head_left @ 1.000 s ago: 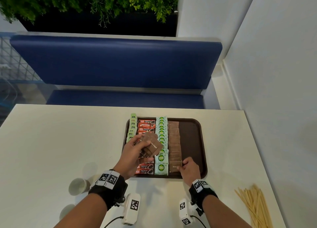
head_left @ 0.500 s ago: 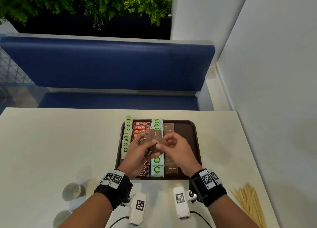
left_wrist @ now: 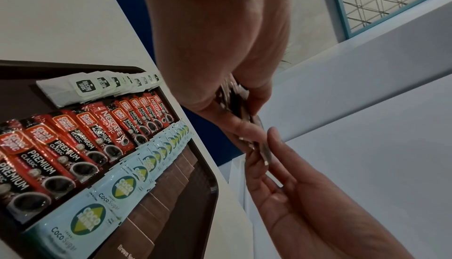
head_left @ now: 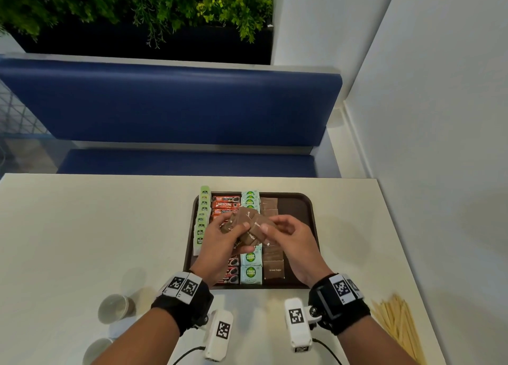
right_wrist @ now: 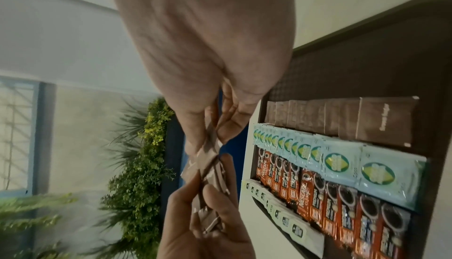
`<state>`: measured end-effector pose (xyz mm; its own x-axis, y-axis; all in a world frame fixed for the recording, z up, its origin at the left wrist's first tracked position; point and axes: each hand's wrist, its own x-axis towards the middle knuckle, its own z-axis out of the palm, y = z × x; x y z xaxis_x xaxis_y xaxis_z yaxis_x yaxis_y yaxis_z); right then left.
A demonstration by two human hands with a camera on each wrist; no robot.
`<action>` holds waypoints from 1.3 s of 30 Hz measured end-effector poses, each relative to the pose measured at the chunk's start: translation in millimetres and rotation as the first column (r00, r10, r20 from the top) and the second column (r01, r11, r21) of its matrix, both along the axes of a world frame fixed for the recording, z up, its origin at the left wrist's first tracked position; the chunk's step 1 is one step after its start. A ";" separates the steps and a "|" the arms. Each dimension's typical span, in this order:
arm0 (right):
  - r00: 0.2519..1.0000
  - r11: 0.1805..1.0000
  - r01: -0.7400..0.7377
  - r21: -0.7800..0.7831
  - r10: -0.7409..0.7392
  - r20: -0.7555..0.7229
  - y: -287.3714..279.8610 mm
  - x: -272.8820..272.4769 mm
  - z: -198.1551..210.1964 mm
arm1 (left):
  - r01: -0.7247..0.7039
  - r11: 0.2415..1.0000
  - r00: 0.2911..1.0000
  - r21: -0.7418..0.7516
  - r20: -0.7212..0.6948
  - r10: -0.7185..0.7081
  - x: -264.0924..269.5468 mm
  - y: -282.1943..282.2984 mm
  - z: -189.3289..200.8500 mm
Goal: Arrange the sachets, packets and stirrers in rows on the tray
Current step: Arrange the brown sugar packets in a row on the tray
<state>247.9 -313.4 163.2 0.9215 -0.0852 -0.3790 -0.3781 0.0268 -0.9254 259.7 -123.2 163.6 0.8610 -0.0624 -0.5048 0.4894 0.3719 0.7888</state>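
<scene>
Brown sugar sachets (head_left: 248, 225), a fanned bunch, sit above the tray (head_left: 298, 208) in my left hand (head_left: 220, 243), fingers curled round them. My right hand (head_left: 292, 241) pinches one sachet at the bunch's right edge. Below lie rows of tea bags (head_left: 202, 219), coffee sticks (head_left: 225, 205), coco sugar packets (head_left: 250, 265) and brown sachets (head_left: 272, 268). Stirrers (head_left: 398, 326) lie on the table (head_left: 96, 227), right of the tray.

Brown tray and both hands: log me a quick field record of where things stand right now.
tray: dark brown plastic tray, four rows laid
rows, left to right: pale green tea bags, red coffee sticks, light blue coco sugar sachets, brown sugar packets
left hand: holds fanned brown sugar packets
right hand: pinches one packet of that fan
off tray: wooden stirrers
</scene>
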 end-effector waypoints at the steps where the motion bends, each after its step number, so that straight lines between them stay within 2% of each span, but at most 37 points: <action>1: 0.999 0.998 0.033 0.053 -0.032 -0.034 -0.6 -0.9 0.2 | -0.010 1.000 1.000 0.008 0.010 0.010 0.4 -0.4 0.3; 3: 0.996 0.993 0.043 0.112 -0.033 -0.085 -2.1 -3.8 2.7 | -0.021 1.000 1.000 0.018 0.022 0.021 0.9 -1.7 1.4; 7: 0.997 0.997 0.011 0.078 -0.006 -0.071 -9.8 -6.0 0.5 | -0.016 0.999 1.000 0.027 0.025 0.015 1.8 -3.2 3.6; 9: 0.997 0.998 0.061 0.004 -0.061 -0.048 -20.2 -2.9 -8.7 | -0.021 0.999 1.000 0.032 0.013 0.021 2.3 -1.4 4.6; 11: 0.997 0.984 0.064 -0.165 -0.072 -0.040 -36.1 -2.7 -31.2 | -0.029 0.999 1.000 0.031 0.002 0.029 1.9 1.5 4.9; 13: 0.995 0.941 -0.048 -0.335 0.016 -0.097 -49.9 -10.1 -64.7 | -0.033 0.999 0.999 0.029 -0.006 0.033 0.6 5.0 4.7; 15: 0.966 0.869 -0.218 -0.444 0.128 -0.224 -57.0 -22.0 -103.3 | -0.033 0.999 0.999 0.034 -0.017 0.033 -0.9 8.2 4.1; 17: 0.930 0.809 -0.332 -0.485 0.193 -0.313 -57.6 -33.4 -131.2 | -0.023 0.999 0.999 0.044 -0.022 0.024 -2.6 10.7 3.1; 20: 0.912 0.771 -0.375 -0.515 0.206 -0.355 -53.2 -42.4 -150.1 | -0.016 0.998 0.999 0.057 -0.030 0.018 -4.2 14.7 -0.1; 25: 0.902 0.737 -0.397 -0.547 0.202 -0.382 -47.9 -45.3 -160.2 | -0.019 0.997 0.999 0.070 -0.045 0.022 -3.5 19.4 -5.3; 30: 0.913 0.711 -0.374 -0.596 0.171 -0.370 -43.5 -46.2 -153.1 | -0.021 0.998 0.999 0.067 -0.042 0.024 -2.2 20.4 -6.5; 39: 0.942 0.720 -0.309 -0.621 0.145 -0.301 -35.2 -50.6 -153.6 | -0.033 0.997 0.998 0.064 -0.050 0.037 -2.5 21.6 -7.3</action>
<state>197.4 -348.6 9.6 0.8466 -0.1852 -0.4989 -0.4823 -0.6632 -0.5723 257.2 -101.6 156.3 0.8352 0.0006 -0.5500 0.5171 0.3397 0.7856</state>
